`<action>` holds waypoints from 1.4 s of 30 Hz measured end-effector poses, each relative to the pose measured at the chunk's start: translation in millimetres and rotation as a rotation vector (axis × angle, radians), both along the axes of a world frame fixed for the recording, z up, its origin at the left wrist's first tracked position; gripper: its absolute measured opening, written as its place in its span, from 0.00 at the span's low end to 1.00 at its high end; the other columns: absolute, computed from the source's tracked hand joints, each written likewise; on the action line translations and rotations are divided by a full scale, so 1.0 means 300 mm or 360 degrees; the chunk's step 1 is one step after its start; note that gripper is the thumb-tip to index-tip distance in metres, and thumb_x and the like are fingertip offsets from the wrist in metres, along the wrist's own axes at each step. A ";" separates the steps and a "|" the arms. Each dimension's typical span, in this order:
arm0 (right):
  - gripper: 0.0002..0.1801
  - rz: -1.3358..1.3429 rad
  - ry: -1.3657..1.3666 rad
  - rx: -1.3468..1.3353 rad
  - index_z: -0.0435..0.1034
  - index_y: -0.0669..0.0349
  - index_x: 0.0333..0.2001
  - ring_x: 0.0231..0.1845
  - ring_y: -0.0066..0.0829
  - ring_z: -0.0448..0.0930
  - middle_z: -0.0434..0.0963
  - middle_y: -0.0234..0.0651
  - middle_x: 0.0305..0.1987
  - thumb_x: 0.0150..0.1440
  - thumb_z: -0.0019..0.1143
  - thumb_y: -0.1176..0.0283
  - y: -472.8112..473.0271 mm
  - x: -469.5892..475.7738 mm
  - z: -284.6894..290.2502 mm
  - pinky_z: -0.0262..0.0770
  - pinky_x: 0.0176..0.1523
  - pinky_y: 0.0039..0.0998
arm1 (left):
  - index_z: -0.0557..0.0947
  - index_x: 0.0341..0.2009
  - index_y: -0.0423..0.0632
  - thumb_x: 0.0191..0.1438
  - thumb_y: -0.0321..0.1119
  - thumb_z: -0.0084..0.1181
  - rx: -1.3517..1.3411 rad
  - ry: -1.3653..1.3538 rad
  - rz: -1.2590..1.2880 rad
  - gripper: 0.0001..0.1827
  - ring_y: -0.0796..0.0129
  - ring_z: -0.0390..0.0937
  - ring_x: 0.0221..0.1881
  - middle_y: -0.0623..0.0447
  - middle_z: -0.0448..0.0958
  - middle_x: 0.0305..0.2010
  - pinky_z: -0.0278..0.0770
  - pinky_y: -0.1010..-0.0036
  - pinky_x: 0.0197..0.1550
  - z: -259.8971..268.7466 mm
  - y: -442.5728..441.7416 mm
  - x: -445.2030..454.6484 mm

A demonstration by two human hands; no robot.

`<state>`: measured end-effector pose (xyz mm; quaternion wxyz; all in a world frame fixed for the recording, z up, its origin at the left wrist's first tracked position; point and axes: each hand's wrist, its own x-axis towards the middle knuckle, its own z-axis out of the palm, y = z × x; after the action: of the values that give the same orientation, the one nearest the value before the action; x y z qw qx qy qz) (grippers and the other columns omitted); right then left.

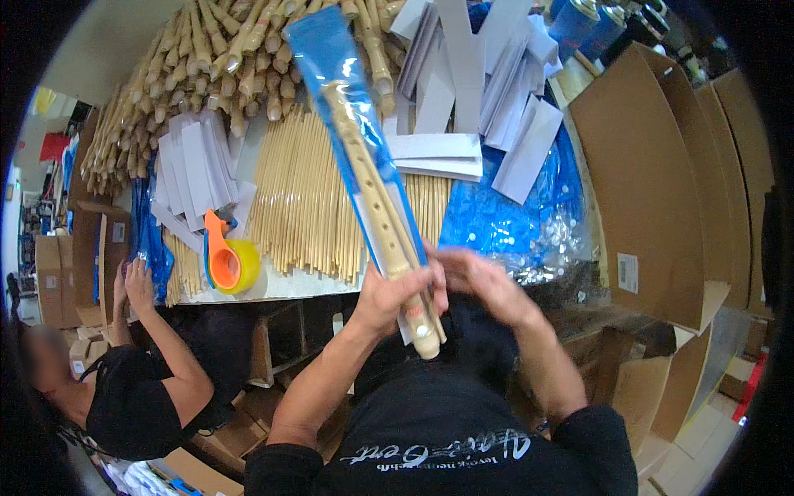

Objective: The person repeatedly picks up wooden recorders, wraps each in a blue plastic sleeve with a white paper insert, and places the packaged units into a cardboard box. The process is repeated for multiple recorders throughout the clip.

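My left hand [386, 296] grips a beige recorder [367, 177] near its lower end. Most of the recorder lies inside a long clear-fronted blue plastic sleeve [319, 40]; its lower end sticks out at the sleeve's mouth. Beside the recorder in the sleeve are a thin beige rod and a folded white paper. My right hand [484, 279] is blurred at the sleeve's right edge, its fingertips close to or touching it. Behind the sleeve, many thin beige rods [304, 204] lie side by side on the white table [273, 282].
Recorders [205, 56] are heaped at the back left. Folded white papers [195, 161] lie left, more papers [453, 80] right, over blue sleeves [490, 217]. A tape dispenser [232, 263] stands at the front edge. Cardboard boxes [645, 186] flank the right; a co-worker [136, 397] sits left.
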<state>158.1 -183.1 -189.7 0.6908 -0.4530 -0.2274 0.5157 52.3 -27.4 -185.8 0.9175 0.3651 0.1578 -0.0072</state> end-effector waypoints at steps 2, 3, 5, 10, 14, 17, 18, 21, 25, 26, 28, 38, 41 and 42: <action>0.35 -0.0057 0.0613 0.0058 0.49 0.64 0.67 0.66 0.38 0.64 0.61 0.43 0.66 0.65 0.40 0.51 -0.077 -0.134 -0.035 0.63 0.64 0.44 | 0.67 0.48 0.44 0.50 0.34 0.62 -0.0010 -0.0029 0.0238 0.24 0.61 0.79 0.28 0.48 0.76 0.31 0.81 0.66 0.31 0.019 -0.013 0.064; 0.38 -0.0211 0.0825 -0.0094 0.47 0.63 0.68 0.67 0.40 0.62 0.58 0.43 0.68 0.64 0.39 0.49 -0.099 -0.199 -0.049 0.62 0.65 0.46 | 0.67 0.49 0.44 0.51 0.33 0.61 0.0012 -0.0022 0.0356 0.23 0.60 0.79 0.30 0.49 0.76 0.32 0.81 0.65 0.33 0.018 -0.036 0.090; 0.41 -0.0344 0.0829 0.0042 0.45 0.64 0.68 0.65 0.45 0.64 0.59 0.49 0.66 0.62 0.43 0.47 -0.136 -0.280 -0.064 0.63 0.64 0.47 | 0.67 0.48 0.44 0.52 0.30 0.59 0.0338 -0.0061 0.0053 0.21 0.58 0.80 0.34 0.48 0.76 0.34 0.80 0.62 0.38 0.011 -0.072 0.104; 0.35 -0.0131 0.0502 -0.0035 0.48 0.72 0.65 0.62 0.45 0.69 0.64 0.52 0.62 0.66 0.38 0.54 -0.170 -0.296 -0.088 0.66 0.62 0.46 | 0.70 0.44 0.43 0.51 0.31 0.61 0.0261 -0.0089 -0.0041 0.18 0.57 0.79 0.38 0.48 0.77 0.34 0.79 0.61 0.42 -0.024 -0.079 0.074; 0.33 -0.0185 0.0889 0.0151 0.52 0.73 0.63 0.55 0.46 0.75 0.67 0.57 0.59 0.66 0.37 0.55 -0.183 -0.268 -0.121 0.76 0.53 0.44 | 0.75 0.35 0.42 0.53 0.31 0.59 0.0478 -0.0292 -0.0020 0.09 0.64 0.80 0.35 0.49 0.77 0.33 0.80 0.69 0.37 -0.022 -0.072 0.057; 0.33 -0.0211 0.0887 0.0009 0.55 0.74 0.61 0.50 0.44 0.79 0.71 0.57 0.54 0.66 0.36 0.53 -0.198 -0.263 -0.141 0.80 0.48 0.40 | 0.75 0.35 0.41 0.54 0.31 0.59 0.0325 -0.0200 0.0018 0.09 0.65 0.79 0.34 0.49 0.78 0.32 0.80 0.69 0.37 -0.014 -0.079 0.056; 0.32 -0.0230 0.0719 -0.0139 0.58 0.74 0.59 0.46 0.42 0.81 0.74 0.56 0.51 0.67 0.35 0.54 -0.203 -0.263 -0.140 0.81 0.44 0.36 | 0.74 0.37 0.41 0.54 0.31 0.59 0.0324 -0.0166 0.0070 0.10 0.65 0.79 0.33 0.49 0.78 0.32 0.80 0.69 0.37 -0.014 -0.082 0.058; 0.31 -0.0335 0.0586 -0.0415 0.59 0.75 0.58 0.45 0.40 0.81 0.74 0.55 0.50 0.67 0.35 0.55 -0.210 -0.260 -0.117 0.82 0.44 0.35 | 0.73 0.41 0.42 0.53 0.31 0.59 0.0170 -0.0115 0.0133 0.13 0.63 0.80 0.34 0.48 0.78 0.34 0.80 0.69 0.37 -0.023 -0.075 0.063; 0.31 -0.0332 0.0487 -0.0135 0.52 0.73 0.64 0.54 0.41 0.77 0.69 0.49 0.58 0.68 0.34 0.58 -0.178 -0.276 -0.061 0.79 0.50 0.34 | 0.71 0.43 0.44 0.51 0.32 0.61 0.0112 -0.0017 0.0061 0.17 0.57 0.79 0.37 0.47 0.77 0.34 0.80 0.61 0.41 -0.048 -0.065 0.065; 0.29 -0.0289 0.0451 -0.0099 0.49 0.72 0.65 0.58 0.41 0.74 0.66 0.47 0.61 0.68 0.32 0.61 -0.165 -0.278 -0.053 0.77 0.52 0.34 | 0.72 0.44 0.44 0.51 0.32 0.61 0.0069 -0.0058 0.0050 0.18 0.56 0.78 0.42 0.47 0.78 0.35 0.77 0.57 0.48 -0.052 -0.062 0.063; 0.29 -0.0297 0.0496 -0.0081 0.49 0.71 0.65 0.57 0.41 0.74 0.67 0.47 0.60 0.68 0.32 0.62 -0.134 -0.286 -0.050 0.78 0.52 0.34 | 0.72 0.44 0.44 0.51 0.33 0.62 0.0200 -0.0114 0.0014 0.18 0.55 0.77 0.45 0.47 0.78 0.37 0.74 0.55 0.52 -0.052 -0.061 0.057; 0.23 -0.0178 0.0443 0.0058 0.54 0.70 0.60 0.44 0.29 0.78 0.72 0.45 0.48 0.67 0.37 0.66 -0.132 -0.303 -0.040 0.77 0.50 0.34 | 0.65 0.54 0.44 0.53 0.40 0.59 -0.0280 -0.0398 0.0245 0.28 0.63 0.76 0.36 0.52 0.72 0.32 0.79 0.65 0.40 0.090 0.158 0.192; 0.25 -0.0257 0.0311 -0.0019 0.56 0.71 0.61 0.41 0.30 0.79 0.74 0.46 0.47 0.67 0.39 0.63 -0.125 -0.308 -0.020 0.79 0.48 0.32 | 0.67 0.50 0.45 0.54 0.36 0.57 -0.0110 -0.0225 0.0233 0.21 0.68 0.73 0.28 0.54 0.69 0.28 0.77 0.69 0.32 0.110 0.120 0.217; 0.25 -0.0341 0.0300 0.0000 0.57 0.71 0.60 0.40 0.30 0.80 0.75 0.45 0.46 0.67 0.39 0.63 -0.117 -0.306 -0.018 0.79 0.47 0.31 | 0.67 0.49 0.46 0.55 0.36 0.57 -0.0081 -0.0189 0.0205 0.20 0.68 0.72 0.26 0.54 0.68 0.27 0.76 0.69 0.30 0.110 0.090 0.214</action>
<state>66.3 -218.2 -195.0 0.7602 -0.4243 -0.1118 0.4791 116.3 -0.3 -152.9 0.9327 0.3306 0.1261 0.0696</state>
